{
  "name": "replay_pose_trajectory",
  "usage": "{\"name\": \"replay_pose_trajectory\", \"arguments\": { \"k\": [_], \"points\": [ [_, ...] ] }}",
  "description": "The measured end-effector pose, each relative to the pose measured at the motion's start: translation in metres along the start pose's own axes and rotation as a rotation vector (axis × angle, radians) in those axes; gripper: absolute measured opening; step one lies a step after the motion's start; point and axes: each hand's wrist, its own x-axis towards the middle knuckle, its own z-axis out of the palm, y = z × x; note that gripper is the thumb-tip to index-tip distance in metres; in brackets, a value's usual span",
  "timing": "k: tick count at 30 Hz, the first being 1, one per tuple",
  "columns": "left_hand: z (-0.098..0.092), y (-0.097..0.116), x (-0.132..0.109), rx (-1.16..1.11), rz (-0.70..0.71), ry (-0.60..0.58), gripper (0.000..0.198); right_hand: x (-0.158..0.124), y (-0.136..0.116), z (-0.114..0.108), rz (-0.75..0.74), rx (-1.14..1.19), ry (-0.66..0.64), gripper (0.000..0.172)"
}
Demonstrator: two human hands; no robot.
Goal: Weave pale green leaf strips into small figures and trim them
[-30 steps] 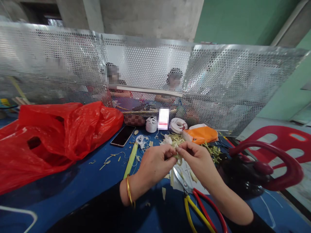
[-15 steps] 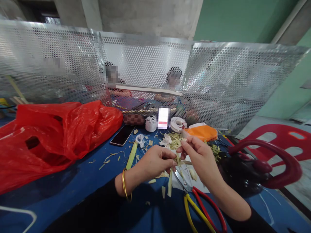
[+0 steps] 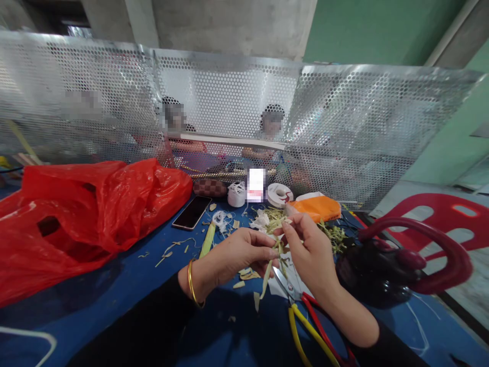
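Note:
Pale green leaf strips [image 3: 266, 280] hang from between my two hands, over the middle of the table. My left hand [image 3: 250, 251], with a gold bangle at the wrist, pinches the strips between thumb and fingers. Close beside it, my right hand [image 3: 310, 247] is closed with thumb against fingers on the upper end of the strips. Under my hands lie scissors [image 3: 301, 306] with one red and one yellow handle, partly hidden by my right forearm. A white sheet [image 3: 280, 289] and a pile of leaf pieces [image 3: 277, 219] lie beneath and behind the hands.
A red plastic bag [image 3: 95, 219] covers the left side. A phone [image 3: 191, 213], white string ball [image 3: 237, 194], ribbon spool [image 3: 280, 194] and orange packet [image 3: 315, 208] sit behind. A dark kettle [image 3: 378, 272] stands right; a perforated metal screen [image 3: 229, 97] rises at the back, with people beyond.
My right hand and forearm have shifted slightly left, nearer my body. My left thumb now lies straighter along the strips, and both hands still hold them.

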Motion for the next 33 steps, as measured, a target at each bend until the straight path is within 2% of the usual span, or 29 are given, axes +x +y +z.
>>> {"name": "replay_pose_trajectory", "arguments": {
  "k": [3, 8, 18, 23, 33],
  "points": [
    [0.000, 0.001, 0.000, -0.010, -0.013, 0.024, 0.021, -0.001, -0.001, -0.001, -0.017, 0.000, -0.019, 0.011],
    [-0.003, -0.001, 0.001, 0.030, -0.039, -0.021, 0.016, -0.002, -0.002, -0.003, -0.107, -0.007, -0.103, 0.009],
    [0.001, -0.005, 0.004, -0.045, -0.045, 0.071, 0.021, -0.002, 0.001, 0.000, -0.207, -0.180, -0.096, 0.006],
    [0.002, -0.007, 0.006, -0.127, -0.079, 0.080, 0.029, 0.000, 0.007, 0.002, -0.207, -0.153, -0.101, 0.007],
    [0.007, -0.005, 0.006, -0.103, -0.157, 0.101, 0.005, -0.002, 0.005, 0.002, -0.183, -0.001, -0.174, 0.008]
  ]
}}
